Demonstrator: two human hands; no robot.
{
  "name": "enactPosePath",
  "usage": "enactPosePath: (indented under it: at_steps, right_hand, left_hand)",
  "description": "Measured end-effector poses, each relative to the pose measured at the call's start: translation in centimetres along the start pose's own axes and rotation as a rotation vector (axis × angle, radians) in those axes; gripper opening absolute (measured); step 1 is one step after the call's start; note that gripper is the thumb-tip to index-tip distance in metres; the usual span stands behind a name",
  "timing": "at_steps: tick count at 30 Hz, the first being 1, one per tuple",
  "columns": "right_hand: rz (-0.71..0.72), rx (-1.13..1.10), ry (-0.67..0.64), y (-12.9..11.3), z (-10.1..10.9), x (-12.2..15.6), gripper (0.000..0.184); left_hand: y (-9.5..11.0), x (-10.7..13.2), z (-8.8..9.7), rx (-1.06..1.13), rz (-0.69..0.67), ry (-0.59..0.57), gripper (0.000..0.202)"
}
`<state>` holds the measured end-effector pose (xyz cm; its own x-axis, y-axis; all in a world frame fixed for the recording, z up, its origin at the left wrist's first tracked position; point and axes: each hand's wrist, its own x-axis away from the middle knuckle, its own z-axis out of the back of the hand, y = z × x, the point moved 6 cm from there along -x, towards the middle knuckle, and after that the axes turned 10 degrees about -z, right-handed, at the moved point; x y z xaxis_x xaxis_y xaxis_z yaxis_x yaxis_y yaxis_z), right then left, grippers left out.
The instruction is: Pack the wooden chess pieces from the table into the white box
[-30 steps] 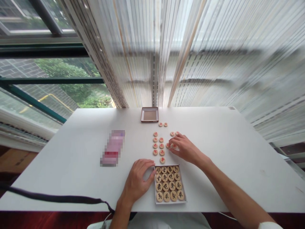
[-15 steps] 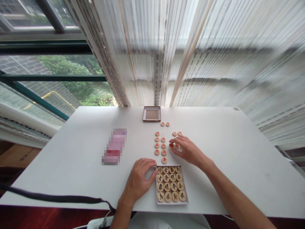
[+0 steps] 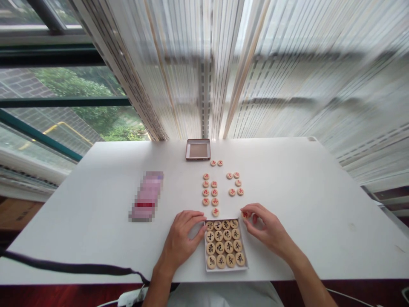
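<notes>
Thumb and fingers of my right hand (image 3: 266,226) pinch a red-lettered Chinese chess piece (image 3: 244,215), just right of the box's far corner. My left hand (image 3: 183,234) curls at the far left corner of a shallow white box (image 3: 226,269), its thumb and fingertips closed against that corner. Inside the box, black-lettered chess pieces (image 3: 227,235) lie flat in rows. Beyond it, red-lettered pieces (image 3: 214,192) form two uneven columns on the white table. A smaller cluster of red-lettered pieces (image 3: 238,183) lies to their right, and two more red pieces (image 3: 220,163) sit farther back.
A shallow box lid (image 3: 198,151) lies at the table's far edge. To the left is a blurred-out pinkish rectangle (image 3: 147,196). A black strap (image 3: 73,265) crosses the near left of the white table (image 3: 303,179). Curtains (image 3: 204,64) and a window stand behind.
My right hand has drawn back toward me from the right-hand cluster, carrying a red piece to beside the box. My left hand stays at the box corner. The view has shifted slightly.
</notes>
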<state>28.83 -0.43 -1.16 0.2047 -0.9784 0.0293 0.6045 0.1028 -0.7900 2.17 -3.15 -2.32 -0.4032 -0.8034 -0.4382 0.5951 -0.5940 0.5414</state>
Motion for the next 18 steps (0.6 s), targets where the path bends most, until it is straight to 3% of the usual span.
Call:
enactPosePath:
  at_steps: [9, 18]
  right_hand:
    - [0.013, -0.18, 0.153, 1.9, -0.4, 1.2, 0.023]
    - [-0.043, -0.284, 0.13, 2.5, -0.2, 1.3, 0.025]
  left_hand:
    - [0.0, 0.0, 0.0, -0.013, 0.003, -0.002, 0.02]
    - [-0.1, 0.1, 0.0, -0.016, 0.005, 0.005, 0.021]
